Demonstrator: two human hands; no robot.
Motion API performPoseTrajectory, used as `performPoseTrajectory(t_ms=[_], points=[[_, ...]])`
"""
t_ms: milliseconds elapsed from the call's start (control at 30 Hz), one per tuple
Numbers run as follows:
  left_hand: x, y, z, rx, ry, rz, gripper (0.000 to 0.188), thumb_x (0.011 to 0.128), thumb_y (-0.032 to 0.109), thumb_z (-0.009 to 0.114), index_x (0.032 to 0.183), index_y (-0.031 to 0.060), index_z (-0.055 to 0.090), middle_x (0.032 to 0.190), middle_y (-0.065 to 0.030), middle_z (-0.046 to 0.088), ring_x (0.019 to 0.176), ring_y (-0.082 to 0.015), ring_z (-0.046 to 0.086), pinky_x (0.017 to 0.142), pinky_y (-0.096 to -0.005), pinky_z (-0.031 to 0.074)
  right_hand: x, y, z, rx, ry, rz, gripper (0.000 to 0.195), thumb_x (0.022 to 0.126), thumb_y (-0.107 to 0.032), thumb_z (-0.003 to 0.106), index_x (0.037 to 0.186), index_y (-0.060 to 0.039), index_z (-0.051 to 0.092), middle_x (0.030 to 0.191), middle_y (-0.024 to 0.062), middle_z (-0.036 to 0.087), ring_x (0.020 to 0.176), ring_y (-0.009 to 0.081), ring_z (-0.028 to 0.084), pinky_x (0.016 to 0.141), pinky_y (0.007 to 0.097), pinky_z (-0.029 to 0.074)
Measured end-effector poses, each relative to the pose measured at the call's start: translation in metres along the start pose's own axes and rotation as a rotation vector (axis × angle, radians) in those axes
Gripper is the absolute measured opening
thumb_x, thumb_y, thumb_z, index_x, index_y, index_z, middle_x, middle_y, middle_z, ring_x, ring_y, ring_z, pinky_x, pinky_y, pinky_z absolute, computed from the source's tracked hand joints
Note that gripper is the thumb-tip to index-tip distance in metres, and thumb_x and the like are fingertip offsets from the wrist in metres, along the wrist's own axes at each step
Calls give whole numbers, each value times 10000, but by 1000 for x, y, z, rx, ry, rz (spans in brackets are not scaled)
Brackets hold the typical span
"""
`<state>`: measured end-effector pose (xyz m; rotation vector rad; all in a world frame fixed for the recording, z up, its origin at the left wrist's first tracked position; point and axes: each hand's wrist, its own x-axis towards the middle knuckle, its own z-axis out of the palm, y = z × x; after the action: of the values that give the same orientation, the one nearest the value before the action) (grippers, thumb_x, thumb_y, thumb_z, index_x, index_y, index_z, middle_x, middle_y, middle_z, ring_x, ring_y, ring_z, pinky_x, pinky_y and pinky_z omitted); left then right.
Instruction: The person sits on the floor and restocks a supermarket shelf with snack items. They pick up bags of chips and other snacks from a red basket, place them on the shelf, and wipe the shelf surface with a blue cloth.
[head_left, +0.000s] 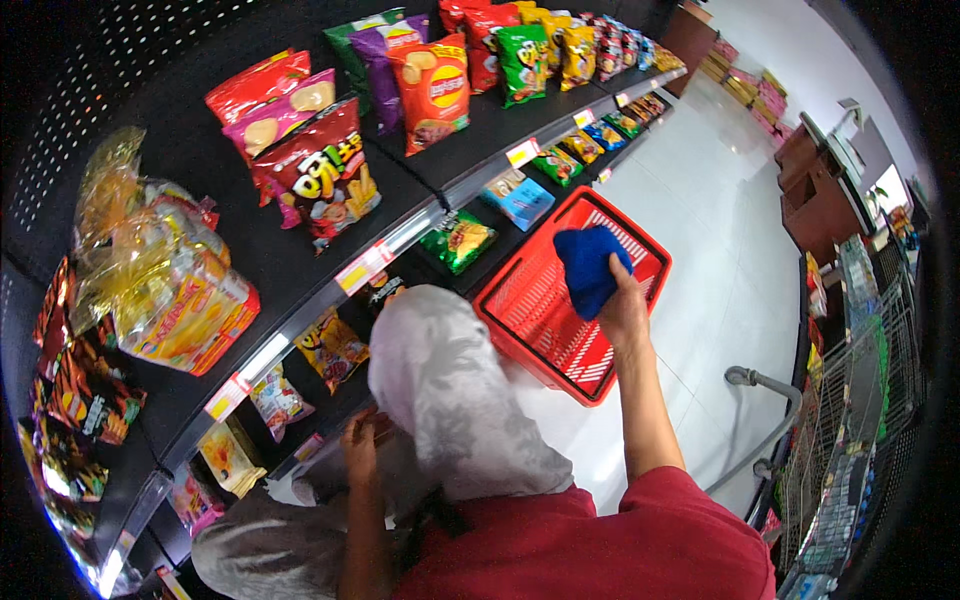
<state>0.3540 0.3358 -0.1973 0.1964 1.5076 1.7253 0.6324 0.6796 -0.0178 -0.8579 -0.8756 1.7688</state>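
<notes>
My right hand (625, 309) grips a crumpled blue cloth (592, 266) above a red plastic shopping basket (517, 330). The basket stands on the floor beside the lowest shelf, and its slotted bottom shows around the cloth. Lower down, my left hand (362, 439) hangs by my raised knee, close to the bottom shelf. Its fingers are curled and dim, so whether they hold anything is unclear. Near that hand lie an orange snack bag (332, 349) and a white snack bag (280, 400). A green chip bag (459, 241) rests on the lower shelf left of the basket.
The upper black shelf (420, 169) carries a brown snack bag (322, 176), an orange chip bag (431, 90) and a plastic-wrapped bread package (191, 315). Price tags line its edge. At right are a bent grey metal rail (772, 390), wire baskets (840, 375) and a counter (821, 187).
</notes>
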Motion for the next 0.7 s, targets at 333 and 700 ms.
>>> performPoseTrajectory(t_ms=[333,700], points=[[-16,12,-15,90,153,-51,291,940,226,599,1136,11,605,976,-110,667,865,-225,663,757,-370,552,5,108,29,-976,-53,-675,369,919,-211,625,1230,-23,559,1184,140,598,1030,238,582,888,332,458],[-17,7,-18,123,132,-45,259,938,183,573,1131,13,605,950,-104,669,851,-211,664,728,-355,562,2,168,13,-1345,-445,-533,588,817,-181,720,1357,-143,492,1463,213,363,1301,412,407,1059,435,403]])
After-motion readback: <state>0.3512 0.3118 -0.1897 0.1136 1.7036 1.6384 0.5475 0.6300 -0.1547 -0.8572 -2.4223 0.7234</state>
